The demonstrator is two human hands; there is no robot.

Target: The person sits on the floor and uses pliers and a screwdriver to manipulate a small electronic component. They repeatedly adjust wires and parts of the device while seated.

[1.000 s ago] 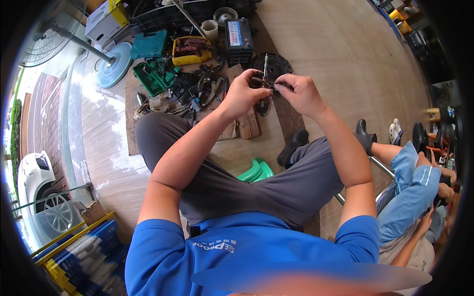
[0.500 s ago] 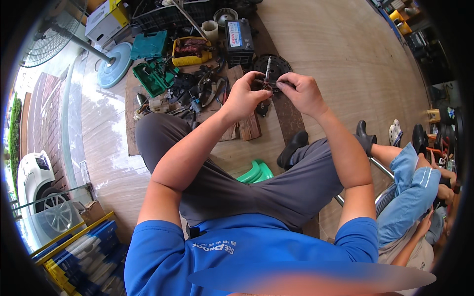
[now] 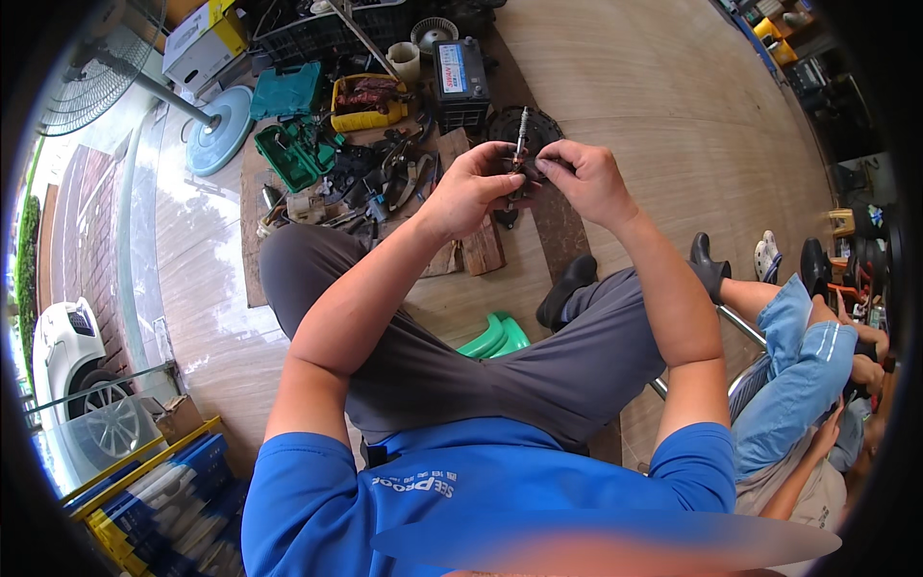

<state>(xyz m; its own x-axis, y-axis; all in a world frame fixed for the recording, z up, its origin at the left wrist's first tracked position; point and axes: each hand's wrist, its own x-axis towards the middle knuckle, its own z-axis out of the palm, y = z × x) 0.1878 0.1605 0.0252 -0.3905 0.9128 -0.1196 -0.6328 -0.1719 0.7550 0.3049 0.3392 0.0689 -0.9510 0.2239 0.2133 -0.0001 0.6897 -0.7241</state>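
Note:
A slim silvery metal shaft (image 3: 523,130) with a ribbed upper end stands upright between my hands. My left hand (image 3: 474,190) is closed round its darker, copper-toned lower part, thumb pressed in front. Close on the right, my right hand (image 3: 589,185) is closed in a pinch beside the shaft; what lies between its fingertips is too small to make out. Behind the shaft, a round black part (image 3: 546,130) lies on a brown board (image 3: 562,226). The lower end of the held piece is partly hidden by my fingers.
On the left lie loose metal parts (image 3: 385,188), an open green case (image 3: 288,159) and a yellow container (image 3: 370,106). A car battery (image 3: 461,77) stands behind. A fan base (image 3: 221,135) is far left, a green stool (image 3: 495,337) below me. Another person's legs (image 3: 793,356) are at right.
My left fingers have shifted on the held piece, its thumb now flatter across the lower part. The right pinch stays beside the shaft. The whole view has moved slightly.

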